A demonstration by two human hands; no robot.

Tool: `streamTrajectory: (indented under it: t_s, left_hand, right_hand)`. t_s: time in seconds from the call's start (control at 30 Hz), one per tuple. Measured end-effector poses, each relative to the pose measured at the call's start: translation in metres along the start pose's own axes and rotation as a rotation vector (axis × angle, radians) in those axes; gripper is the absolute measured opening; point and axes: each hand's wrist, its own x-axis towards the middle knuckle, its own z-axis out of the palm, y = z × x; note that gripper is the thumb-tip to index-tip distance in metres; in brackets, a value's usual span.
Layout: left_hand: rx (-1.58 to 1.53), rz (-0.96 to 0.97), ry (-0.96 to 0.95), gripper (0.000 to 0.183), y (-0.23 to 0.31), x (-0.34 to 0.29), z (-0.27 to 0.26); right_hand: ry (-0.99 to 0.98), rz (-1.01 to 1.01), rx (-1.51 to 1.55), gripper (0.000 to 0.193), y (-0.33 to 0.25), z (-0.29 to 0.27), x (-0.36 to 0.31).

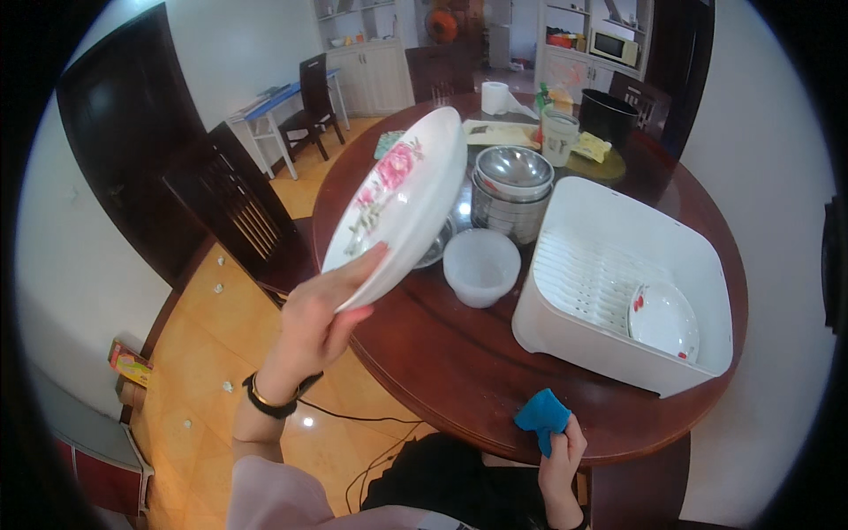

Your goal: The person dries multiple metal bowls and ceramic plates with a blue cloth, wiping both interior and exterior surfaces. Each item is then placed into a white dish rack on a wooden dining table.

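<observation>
My left hand [322, 322] grips the lower rim of a white plate [415, 208] with a pink flower pattern. The plate is held up on its edge, tilted, above the left side of the round table. Near the table's front edge, my right hand [563, 459] pinches a blue cloth [542, 415], well apart from the plate. A translucent white bowl [481, 269] stands just right of the plate. Behind it rises a stack of metal bowls [514, 190]. Part of another metal bowl [435, 246] shows from behind the plate.
A white dish rack [609, 358] holding a small white dish [664, 320] takes up the table's right side. Farther back are a paper roll [495, 97], a clear jug [558, 137] and a black pot [608, 117]. A dark chair [234, 208] stands to the left.
</observation>
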Motion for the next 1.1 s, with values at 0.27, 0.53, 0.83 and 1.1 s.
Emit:
streamTrajectory:
  t_s: [0.27, 0.53, 0.83, 1.1]
  left_hand:
    - [0.201, -0.043, -0.302, 0.037, -0.087, 0.002, 0.049]
    - [0.283, 0.058, -0.339, 0.025, -0.126, -0.017, 0.091]
    - [0.343, 0.086, -0.424, 0.025, -0.136, -0.028, 0.092]
    - [0.389, 0.11, -0.524, 0.035, -0.134, -0.022, 0.098]
  right_hand:
    - [0.017, -0.076, -0.138, 0.035, 0.001, 0.011, 0.001]
    - [-0.008, -0.033, -0.229, 0.031, -0.006, 0.008, 0.0]
    - [0.094, -0.109, -0.172, 0.03, 0.009, 0.015, -0.004]
    - [0.015, -0.056, -0.175, 0.037, -0.015, 0.012, 0.006]
